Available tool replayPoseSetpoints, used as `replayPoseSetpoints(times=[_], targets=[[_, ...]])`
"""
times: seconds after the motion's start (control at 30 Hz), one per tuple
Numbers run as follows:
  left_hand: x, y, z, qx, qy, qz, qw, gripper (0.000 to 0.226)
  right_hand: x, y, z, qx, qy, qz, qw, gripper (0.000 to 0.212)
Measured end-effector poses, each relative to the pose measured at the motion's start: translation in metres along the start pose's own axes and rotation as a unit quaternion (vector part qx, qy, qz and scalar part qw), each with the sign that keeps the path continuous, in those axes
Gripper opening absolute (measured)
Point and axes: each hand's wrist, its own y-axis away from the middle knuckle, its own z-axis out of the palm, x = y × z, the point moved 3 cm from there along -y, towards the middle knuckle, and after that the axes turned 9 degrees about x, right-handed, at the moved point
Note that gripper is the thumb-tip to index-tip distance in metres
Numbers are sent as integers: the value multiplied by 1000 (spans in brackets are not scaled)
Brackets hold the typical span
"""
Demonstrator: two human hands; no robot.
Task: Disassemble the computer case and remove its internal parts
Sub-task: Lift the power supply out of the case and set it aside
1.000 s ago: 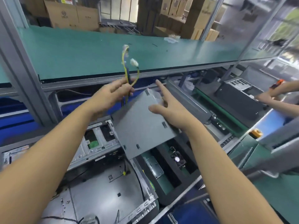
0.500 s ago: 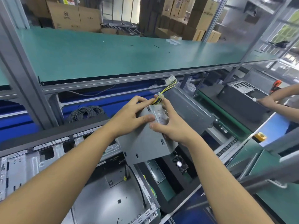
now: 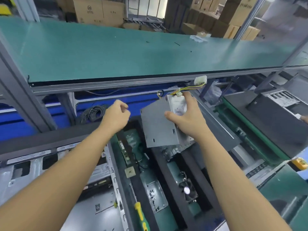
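Hands counted, two: left hand (image 3: 116, 116), right hand (image 3: 188, 120). Grey power supply (image 3: 158, 129), one. White plugs counted on its wires, two: upper plug (image 3: 200, 80), lower plug (image 3: 179, 94). Black cable coil (image 3: 94, 112), one. Small fan (image 3: 189, 190), one. Yellow-green screwdriver (image 3: 141, 217), one. Computer cases seen, two: near case (image 3: 25, 177), far case (image 3: 273, 117).

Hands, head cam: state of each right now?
Left hand: closed, fingers curled, holding nothing.
Right hand: holding the power supply.
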Motion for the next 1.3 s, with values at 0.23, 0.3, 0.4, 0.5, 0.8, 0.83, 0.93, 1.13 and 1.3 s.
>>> replayPoseSetpoints(times=[0.23, 0.3, 0.4, 0.5, 0.8, 0.83, 0.93, 1.13, 1.3], targets=[[-53, 12, 121, -345, -421, -19, 838, 31, 47, -39, 27, 56, 4, 54, 997, 63], [-76, 12, 144, -347, -456, -50, 818, 41, 55, -46, 30, 62, -10, 66, 996, 65], [-104, 8, 169, -291, -524, -46, 800, 57, 62, -53, 35, 60, -22, 66, 996, 66], [-113, -16, 186, -204, -571, -8, 795, 61, 64, -58, 41, 50, -16, 56, 997, 68], [-149, -73, 203, -145, -534, -54, 831, 81, 84, -56, 76, 17, -8, 51, 999, 66], [-150, -75, 206, -143, -538, -45, 830, 74, 88, -56, 79, 16, -11, 52, 998, 67], [-154, -72, 211, -166, -547, -21, 820, 38, 96, -57, 83, 11, -20, 55, 998, 68], [-158, -55, 232, -265, -566, 53, 779, 56, 101, -62, 86, 17, -3, 58, 998, 71], [-151, -33, 245, -310, -453, -107, 829, 52, 99, -63, 90, 8, -14, 58, 998, 74]])
